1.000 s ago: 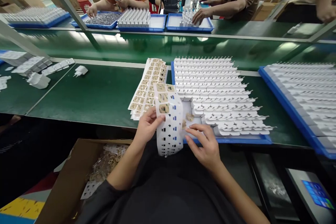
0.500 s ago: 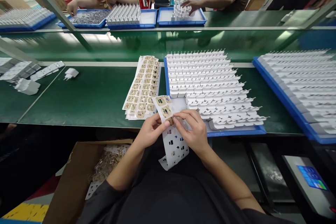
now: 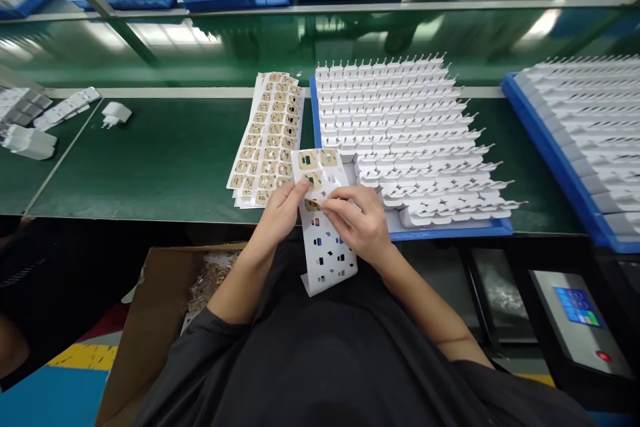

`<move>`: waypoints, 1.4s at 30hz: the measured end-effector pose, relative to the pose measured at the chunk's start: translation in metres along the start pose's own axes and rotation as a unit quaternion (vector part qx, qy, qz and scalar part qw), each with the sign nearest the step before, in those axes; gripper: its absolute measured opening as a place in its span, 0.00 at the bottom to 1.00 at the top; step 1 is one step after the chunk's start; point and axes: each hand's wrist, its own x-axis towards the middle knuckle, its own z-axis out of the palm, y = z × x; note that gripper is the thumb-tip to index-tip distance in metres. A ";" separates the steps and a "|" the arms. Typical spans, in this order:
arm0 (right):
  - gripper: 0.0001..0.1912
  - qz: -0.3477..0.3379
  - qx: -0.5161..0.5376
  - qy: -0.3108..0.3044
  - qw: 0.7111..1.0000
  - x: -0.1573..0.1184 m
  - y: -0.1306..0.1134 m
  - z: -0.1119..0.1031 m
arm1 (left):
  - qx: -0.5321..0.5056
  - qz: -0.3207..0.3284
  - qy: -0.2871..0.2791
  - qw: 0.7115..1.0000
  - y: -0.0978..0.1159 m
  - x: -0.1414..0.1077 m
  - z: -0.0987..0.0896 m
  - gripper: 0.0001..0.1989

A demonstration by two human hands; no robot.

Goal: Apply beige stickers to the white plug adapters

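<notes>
Holding a white sticker sheet (image 3: pixel 327 243) in front of me at the tabletop's (image 3: pixel 165 160) near edge, bottom end curled. Left hand (image 3: pixel 281 215) grips its left side, thumb on top. Right hand (image 3: pixel 361 221) is narrow, fingertips pinching the edge of a tan sticker (image 3: pixel 311 205) on it. More sheets (image 3: pixel 270 140) lie stacked just beyond, left of a blue tray (image 3: pixel 450 233) with rows of white adapters (image 3: pixel 395 127), pins up. Cardboard box (image 3: pixel 143 320) sits below, to my left.

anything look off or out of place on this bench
One white plug lies loose on the green tabletop, apart from the neat rows in the blue tray. The held sticker sheet also curls at its lower end.
</notes>
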 end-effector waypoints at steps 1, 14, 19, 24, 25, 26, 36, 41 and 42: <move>0.07 -0.009 0.025 -0.003 1.000 -0.001 -0.001 -0.002 | 0.003 -0.005 0.013 1.000 -0.001 0.003 -0.004 0.23; 0.08 0.075 0.177 -0.056 0.980 -0.041 -0.004 -0.028 | 0.516 0.104 0.240 0.816 -0.007 0.072 -0.048 0.20; 0.08 0.087 0.212 -0.062 0.971 -0.044 -0.003 -0.031 | 0.422 0.268 0.138 0.855 0.007 0.061 -0.014 0.16; 0.08 0.098 0.254 -0.059 0.961 -0.046 0.001 -0.035 | 0.346 0.400 -0.093 0.844 0.016 0.053 0.042 0.19; 0.08 0.102 0.259 -0.058 0.959 -0.047 0.001 -0.036 | 0.366 0.407 -0.104 0.830 0.015 0.054 0.051 0.21; 0.08 0.107 0.262 -0.056 0.957 -0.048 0.002 -0.037 | 0.391 0.412 -0.106 0.816 0.014 0.055 0.059 0.21; 0.06 0.184 0.281 0.015 0.942 -0.048 0.003 -0.035 | 0.002 0.187 -0.070 0.980 0.018 0.025 0.035 0.17; 0.05 0.169 0.331 0.012 0.928 -0.030 -0.005 -0.024 | -0.241 -0.007 -0.046 0.969 -0.002 -0.003 0.023 0.24; 0.05 0.164 0.333 0.010 0.928 -0.027 -0.007 -0.021 | -0.256 -0.022 -0.054 0.965 -0.006 -0.008 0.023 0.25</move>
